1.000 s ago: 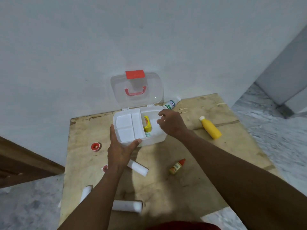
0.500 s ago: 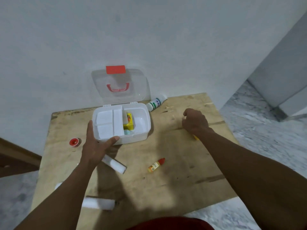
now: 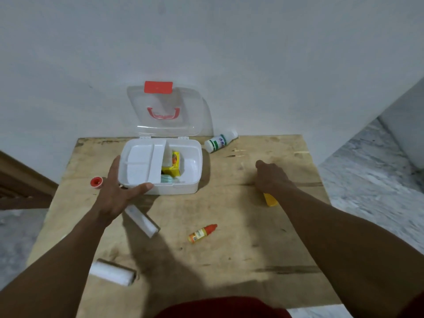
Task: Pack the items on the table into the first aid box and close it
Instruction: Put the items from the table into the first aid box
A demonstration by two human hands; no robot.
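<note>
The white first aid box [image 3: 197,157] stands open at the back of the wooden table [image 3: 229,260], its clear lid [image 3: 165,125] with red latch leaning on the wall. Inside are a white divider tray on the left and a yellow carton [image 3: 173,165] in the middle. My left hand [image 3: 117,191] braces the box's front-left corner, fingers straight along the side, thumb on the front edge. My right hand [image 3: 271,177] is curled over a yellow bottle [image 3: 270,200] lying right of the box; only the bottle's base shows.
A white bottle with a green label [image 3: 220,142] lies by the wall, right of the box. A small orange dropper bottle [image 3: 203,232], two white rolls [image 3: 142,220] [image 3: 112,273] and a red tape roll [image 3: 96,182] lie on the table. Marble floor lies beyond the right edge.
My right hand left the inside of the box, moved right and came down over the yellow bottle. My left hand stayed on the box's corner.
</note>
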